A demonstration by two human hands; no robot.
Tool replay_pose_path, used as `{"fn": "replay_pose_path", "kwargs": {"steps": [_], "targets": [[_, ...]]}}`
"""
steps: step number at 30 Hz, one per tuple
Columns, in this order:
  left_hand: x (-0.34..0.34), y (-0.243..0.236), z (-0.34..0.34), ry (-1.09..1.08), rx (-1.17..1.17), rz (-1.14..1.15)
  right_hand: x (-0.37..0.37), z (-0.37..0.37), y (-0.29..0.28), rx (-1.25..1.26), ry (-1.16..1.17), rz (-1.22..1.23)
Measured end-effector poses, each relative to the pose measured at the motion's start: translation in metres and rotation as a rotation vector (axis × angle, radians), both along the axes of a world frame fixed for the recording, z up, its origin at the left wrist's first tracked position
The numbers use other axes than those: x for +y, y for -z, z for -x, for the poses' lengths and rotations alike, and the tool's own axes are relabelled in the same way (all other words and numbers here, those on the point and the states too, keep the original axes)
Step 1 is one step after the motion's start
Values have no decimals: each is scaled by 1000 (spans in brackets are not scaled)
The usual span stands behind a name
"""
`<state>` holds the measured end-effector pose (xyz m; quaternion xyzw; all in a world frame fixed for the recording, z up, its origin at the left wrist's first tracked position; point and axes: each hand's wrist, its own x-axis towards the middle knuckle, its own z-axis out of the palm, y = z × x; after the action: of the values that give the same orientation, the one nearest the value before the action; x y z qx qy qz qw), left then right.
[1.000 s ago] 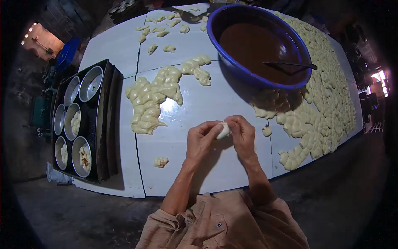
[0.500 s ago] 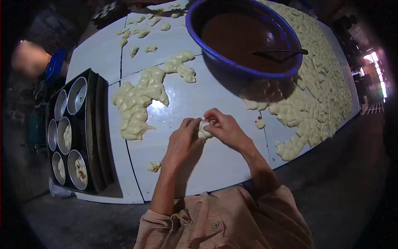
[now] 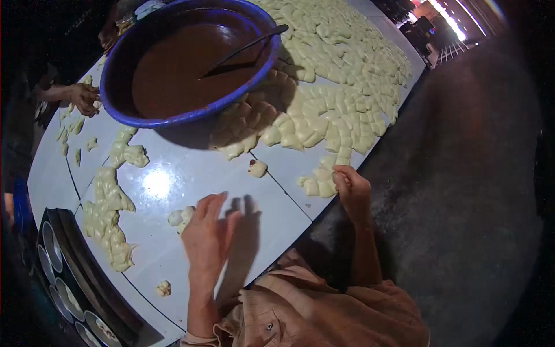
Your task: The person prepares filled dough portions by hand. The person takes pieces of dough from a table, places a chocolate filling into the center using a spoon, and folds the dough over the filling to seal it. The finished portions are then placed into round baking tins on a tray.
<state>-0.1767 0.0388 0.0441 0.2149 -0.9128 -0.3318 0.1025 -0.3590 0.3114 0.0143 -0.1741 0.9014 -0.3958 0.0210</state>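
Observation:
My left hand [image 3: 207,228] hovers over the white table with its fingers apart and nothing in them. Just beside its fingers lies a shaped lump of pale dough [image 3: 179,218]. My right hand [image 3: 354,191] is at the table's right edge, thumb and fingers closed on the end of a strip of cut dough pieces [image 3: 319,183]. Those pieces join a wide spread of soft cut dough [image 3: 329,110]. A small dough lump with a brown filling spot [image 3: 258,169] sits mid-table, and another small lump [image 3: 163,288] lies near the front.
A large blue basin [image 3: 185,119] of brown liquid, with a dark-handled utensil [image 3: 243,49] in it, stands at the back. More dough [image 3: 108,202] lies to the left. Round metal tins [image 3: 69,298] sit in a dark tray at lower left. Another person's hand [image 3: 85,99] works at the far left.
My view has turned right. My hands have parted from the dough lump they were working together; it now lies on the table. My right hand has moved right to the cut dough.

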Motion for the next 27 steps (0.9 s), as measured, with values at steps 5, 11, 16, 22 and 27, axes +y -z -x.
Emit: {"fn": "replay_pose_path", "kwargs": {"steps": [5,11,16,22,27], "targets": [[88,44,94,405,66,-72,27,-27,9,73,-163,-67],[113,65,118,398,-5,-71,37,-60,19,-881,172,423],[115,20,89,339,-221,-444,8,-75,31,-1072,334,847],[104,15,82,301,-41,-255,-4,-78,41,-972,313,896],[112,42,132,885,124,173,19,-74,36,-873,27,376]]}}
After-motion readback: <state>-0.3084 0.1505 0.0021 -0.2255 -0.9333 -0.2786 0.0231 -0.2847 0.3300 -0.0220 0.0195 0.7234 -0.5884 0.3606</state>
